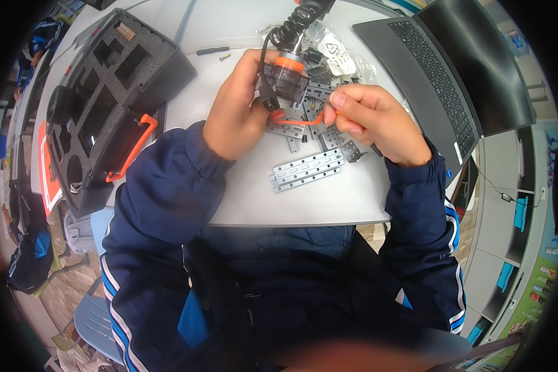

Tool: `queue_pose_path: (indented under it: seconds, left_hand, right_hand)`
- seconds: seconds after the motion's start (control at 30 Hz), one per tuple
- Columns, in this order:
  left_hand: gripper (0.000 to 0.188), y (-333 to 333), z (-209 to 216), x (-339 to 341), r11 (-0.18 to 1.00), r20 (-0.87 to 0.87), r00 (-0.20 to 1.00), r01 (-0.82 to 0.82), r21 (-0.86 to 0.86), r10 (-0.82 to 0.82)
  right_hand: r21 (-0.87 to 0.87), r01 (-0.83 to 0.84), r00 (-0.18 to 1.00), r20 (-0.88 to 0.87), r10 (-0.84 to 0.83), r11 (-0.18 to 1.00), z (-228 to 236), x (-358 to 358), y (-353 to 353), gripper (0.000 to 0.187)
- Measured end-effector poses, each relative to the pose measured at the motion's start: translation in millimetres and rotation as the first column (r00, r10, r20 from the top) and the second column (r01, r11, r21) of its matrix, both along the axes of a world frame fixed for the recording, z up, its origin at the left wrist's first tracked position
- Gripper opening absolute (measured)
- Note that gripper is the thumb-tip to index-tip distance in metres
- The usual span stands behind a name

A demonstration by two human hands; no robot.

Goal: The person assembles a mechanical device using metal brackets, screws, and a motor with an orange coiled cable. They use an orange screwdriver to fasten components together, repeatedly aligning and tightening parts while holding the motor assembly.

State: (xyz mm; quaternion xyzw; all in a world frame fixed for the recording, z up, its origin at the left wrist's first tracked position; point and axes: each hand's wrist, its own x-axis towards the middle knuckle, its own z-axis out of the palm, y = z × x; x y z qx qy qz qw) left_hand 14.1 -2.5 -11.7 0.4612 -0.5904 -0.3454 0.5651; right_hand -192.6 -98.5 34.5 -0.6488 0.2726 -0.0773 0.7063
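Observation:
My left hand (pixel 234 115) is wrapped round a dark, see-through cylindrical device (pixel 284 84) with an orange ring. A coiled black cable (pixel 289 31) rises from its top, and a black lead with a plug runs down beside my fingers. From below the device a thin orange cord (pixel 299 122) stretches to my right hand (pixel 375 118), which pinches its other end between thumb and fingers. Beneath both hands lie several perforated metal plates and brackets. A long slotted metal channel (pixel 307 168) rests nearest to me.
At the left stands an open black case (pixel 108 93) with cut foam and an orange handle (pixel 132 149). An open laptop (pixel 409 68) is at the right. Clear plastic bags (pixel 358 62) lie behind the metal parts. A screwdriver (pixel 211 51) and a small screw (pixel 224 57) lie beyond my left hand.

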Motion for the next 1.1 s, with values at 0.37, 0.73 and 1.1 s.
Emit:
queue_pose_path:
  seconds: [0.37, 0.73, 1.1]
  left_hand:
    - [0.037, 1, 6, 3, 0.987, 0.162, 0.984, -0.045, -0.153, 0.070]
    - [0.050, -1, 2, 1, 0.977, 0.043, 0.996, -0.071, -0.199, 0.081]
    - [0.055, -1, -3, 2, 0.987, 0.077, 0.993, -0.076, -0.142, 0.088]
  right_hand:
    - [-0.637, 0.328, 0.945, 0.221, -0.242, 0.698, -18, 10, 20, 0.013]
    - [-0.969, 0.239, 0.971, 0.238, -0.028, 0.055, -14, 10, 15, 0.007]
    - [-0.619, -0.006, 0.997, 0.053, 0.049, 0.786, -6, 2, 7, 0.022]
